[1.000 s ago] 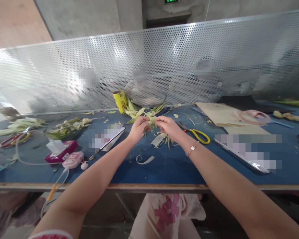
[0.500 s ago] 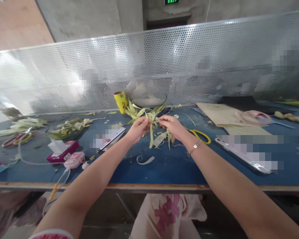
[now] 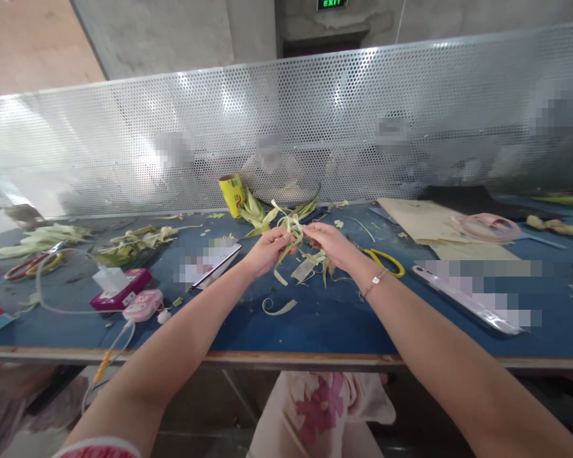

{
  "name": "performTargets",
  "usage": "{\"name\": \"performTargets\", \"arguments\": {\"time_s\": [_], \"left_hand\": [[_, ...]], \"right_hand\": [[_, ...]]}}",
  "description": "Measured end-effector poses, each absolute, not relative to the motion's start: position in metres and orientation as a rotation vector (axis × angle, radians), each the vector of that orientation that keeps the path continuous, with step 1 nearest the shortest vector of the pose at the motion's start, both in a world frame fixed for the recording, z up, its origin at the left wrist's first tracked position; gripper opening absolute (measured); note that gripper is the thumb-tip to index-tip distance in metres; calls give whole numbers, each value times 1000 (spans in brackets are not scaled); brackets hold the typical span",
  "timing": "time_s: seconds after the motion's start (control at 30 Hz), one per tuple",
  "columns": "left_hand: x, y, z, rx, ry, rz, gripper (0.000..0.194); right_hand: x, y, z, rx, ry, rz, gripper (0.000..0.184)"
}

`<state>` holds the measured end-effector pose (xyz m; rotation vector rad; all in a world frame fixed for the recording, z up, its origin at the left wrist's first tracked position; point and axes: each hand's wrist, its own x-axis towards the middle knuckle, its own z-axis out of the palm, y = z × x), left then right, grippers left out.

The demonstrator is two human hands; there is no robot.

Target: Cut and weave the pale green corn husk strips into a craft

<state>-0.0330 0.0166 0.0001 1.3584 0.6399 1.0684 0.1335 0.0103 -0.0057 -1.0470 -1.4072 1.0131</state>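
Observation:
Both my hands meet over the middle of the blue table, fingers closed on pale green corn husk strips [image 3: 293, 224]. My left hand [image 3: 270, 249] pinches the strips from the left, and one strip end hangs below its fingers. From the right, my right hand [image 3: 328, 240] grips the same strips between thumb and fingers; its fingertips are partly hidden. Loose husk scraps [image 3: 308, 267] lie just under the hands. A curled husk strip [image 3: 279, 308] rests nearer the table's front. Beside my right wrist are yellow scissor handles [image 3: 386, 262].
Behind stand a yellow roll [image 3: 232, 195] and a perforated metal screen [image 3: 315, 121]. On the left are husk piles [image 3: 136, 245], red-handled scissors [image 3: 26, 267], a tissue pack [image 3: 112, 280] and a phone [image 3: 214, 267]. Another phone [image 3: 468, 299] and brown paper [image 3: 410, 216] lie right.
The strips between my hands have changed shape, now looped above the fingers. The strip hanging below has swung left, and my left hand has turned slightly inward.

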Motion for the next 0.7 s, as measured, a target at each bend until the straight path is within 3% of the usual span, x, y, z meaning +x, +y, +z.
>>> {"name": "performTargets", "arguments": {"time_s": [0.17, 0.4, 0.7], "left_hand": [[-32, 17, -2, 1362, 577, 1042, 19], [-34, 16, -6, 1449, 482, 1035, 27], [-35, 17, -9, 1595, 522, 1011, 13]], "right_hand": [[130, 6, -3, -815, -1345, 1339, 31], [131, 7, -2, -757, -1248, 1224, 30], [131, 8, -2, -769, -1269, 1086, 28]]}}
